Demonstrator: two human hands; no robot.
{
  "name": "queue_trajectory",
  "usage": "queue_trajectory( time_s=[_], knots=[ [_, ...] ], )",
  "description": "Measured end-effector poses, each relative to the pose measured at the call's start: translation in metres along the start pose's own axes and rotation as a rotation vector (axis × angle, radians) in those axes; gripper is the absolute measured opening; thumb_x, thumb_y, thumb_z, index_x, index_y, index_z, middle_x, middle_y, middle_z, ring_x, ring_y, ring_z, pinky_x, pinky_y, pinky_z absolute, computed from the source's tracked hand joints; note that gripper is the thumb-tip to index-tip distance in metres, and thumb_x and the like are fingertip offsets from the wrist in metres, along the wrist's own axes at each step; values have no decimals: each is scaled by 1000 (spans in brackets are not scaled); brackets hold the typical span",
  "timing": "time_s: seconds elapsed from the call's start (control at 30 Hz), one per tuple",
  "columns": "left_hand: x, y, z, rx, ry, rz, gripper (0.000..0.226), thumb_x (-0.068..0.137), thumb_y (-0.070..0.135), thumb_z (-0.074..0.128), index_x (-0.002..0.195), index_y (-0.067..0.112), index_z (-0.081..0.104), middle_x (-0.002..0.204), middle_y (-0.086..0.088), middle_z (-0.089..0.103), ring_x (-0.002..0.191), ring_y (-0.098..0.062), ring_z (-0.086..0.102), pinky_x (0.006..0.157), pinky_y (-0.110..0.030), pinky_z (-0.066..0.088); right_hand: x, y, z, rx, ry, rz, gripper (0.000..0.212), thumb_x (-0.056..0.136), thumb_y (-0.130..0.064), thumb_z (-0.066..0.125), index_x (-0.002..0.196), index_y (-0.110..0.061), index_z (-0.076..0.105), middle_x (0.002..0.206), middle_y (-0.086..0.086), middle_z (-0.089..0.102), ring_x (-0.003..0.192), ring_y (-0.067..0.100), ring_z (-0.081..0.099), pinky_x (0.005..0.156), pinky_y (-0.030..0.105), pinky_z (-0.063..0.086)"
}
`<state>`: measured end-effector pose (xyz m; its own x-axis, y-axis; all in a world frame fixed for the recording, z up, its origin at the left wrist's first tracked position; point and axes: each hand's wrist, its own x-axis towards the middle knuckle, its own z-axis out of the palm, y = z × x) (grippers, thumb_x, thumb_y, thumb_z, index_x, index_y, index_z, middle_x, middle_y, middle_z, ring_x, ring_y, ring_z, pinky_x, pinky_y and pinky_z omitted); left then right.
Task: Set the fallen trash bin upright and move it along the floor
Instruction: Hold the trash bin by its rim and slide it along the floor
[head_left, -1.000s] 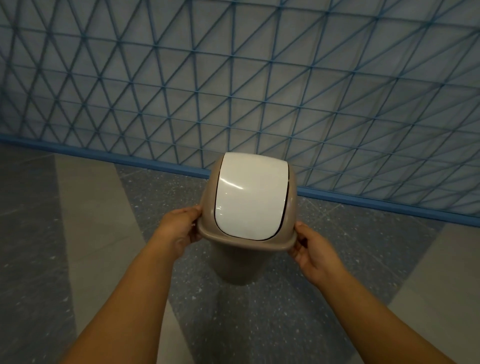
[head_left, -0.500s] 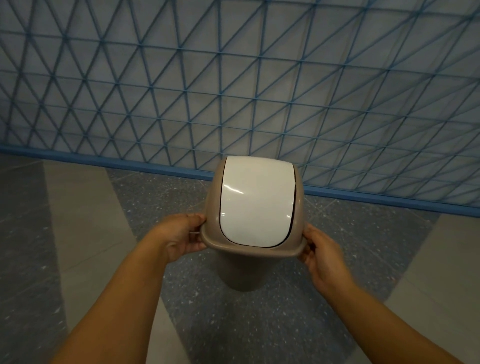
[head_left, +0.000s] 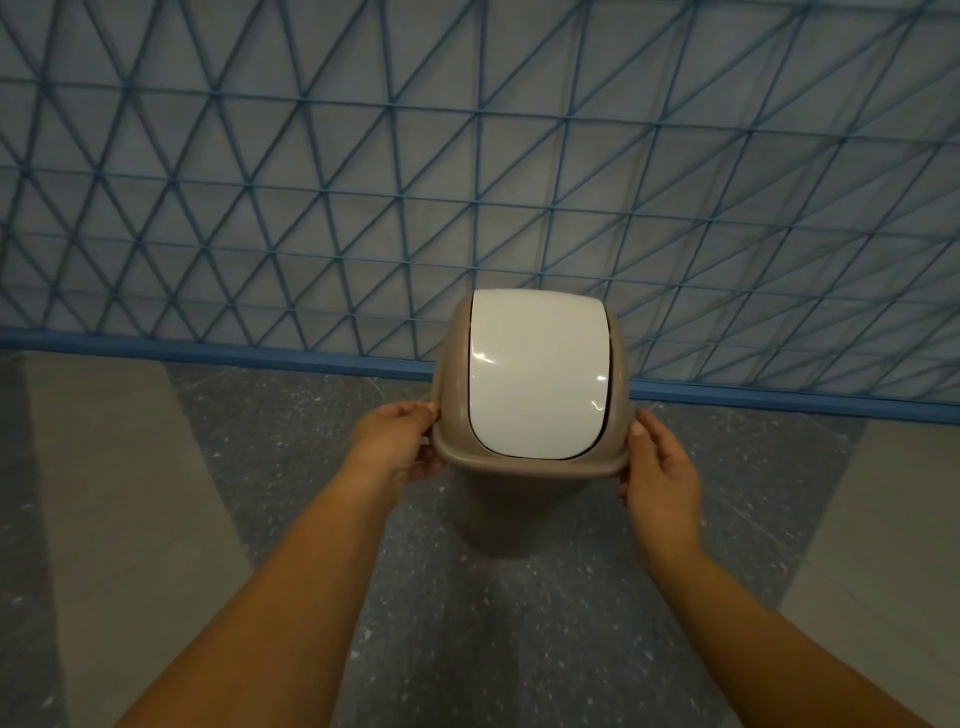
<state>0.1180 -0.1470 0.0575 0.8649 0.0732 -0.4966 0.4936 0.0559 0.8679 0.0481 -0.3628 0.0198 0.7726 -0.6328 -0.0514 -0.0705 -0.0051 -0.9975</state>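
The trash bin (head_left: 519, 499) is taupe plastic with a white swing lid (head_left: 537, 374). It stands upright on the speckled grey floor, close to the wall. My left hand (head_left: 397, 441) grips the left side of its rim, thumb on top and fingers under the lip. My right hand (head_left: 660, 467) holds the right side of the rim the same way. Both forearms reach in from the bottom of the view. The bin's base is hidden under its wide top.
A wall (head_left: 467, 182) with a blue triangular lattice rises straight ahead, ending in a blue skirting strip (head_left: 260, 356) at floor level. Lighter grey floor bands (head_left: 119, 493) run on the left and on the right (head_left: 893, 519).
The bin, held in both hands, has shifted right and toward the wall. My grip on the rim is unchanged.
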Motion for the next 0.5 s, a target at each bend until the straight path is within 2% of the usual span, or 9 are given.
queue_trajectory(
  time_s=[0.1,0.17,0.27,0.3,0.43,0.5],
  knots=[
    [17,5,13,64,75,101,26,93,21,55,114,10,65,86,-4,65,70,-17,56,62,-27,46,20,-2,6,-85,-1,-60,39,96,-33,46,134,-26,51,117,4,65,105,17,61,93,40,52],
    [25,9,22,86,97,151,27,93,20,54,116,10,65,96,-7,68,76,-19,59,68,-28,47,30,-4,9,-151,-24,-116,38,98,-31,43,134,-24,52,125,2,64,112,17,59,98,40,49],
    [37,13,29,107,128,181,30,93,20,54,120,9,64,117,-13,68,106,-30,63,98,-40,50,45,-8,13,-216,-38,-150,38,99,-28,40,135,-20,51,128,3,62,111,11,54,97,27,43],
    [42,14,31,106,133,189,31,93,20,54,121,9,64,120,-13,67,110,-30,62,102,-41,48,50,-9,14,-224,-42,-151,38,99,-27,40,135,-19,51,128,3,62,110,10,52,94,24,40],
    [59,17,39,142,138,241,33,94,22,53,123,11,63,119,-10,66,101,-20,56,94,-31,42,68,-8,18,-252,-56,-158,38,99,-30,39,135,-20,51,130,3,61,110,10,53,93,23,39],
    [68,18,42,167,146,250,33,93,28,53,121,16,65,120,-9,67,104,-22,57,104,-37,40,76,-5,22,-244,-53,-155,38,99,-30,39,134,-21,52,130,2,62,114,12,54,94,25,40]
  ],
)
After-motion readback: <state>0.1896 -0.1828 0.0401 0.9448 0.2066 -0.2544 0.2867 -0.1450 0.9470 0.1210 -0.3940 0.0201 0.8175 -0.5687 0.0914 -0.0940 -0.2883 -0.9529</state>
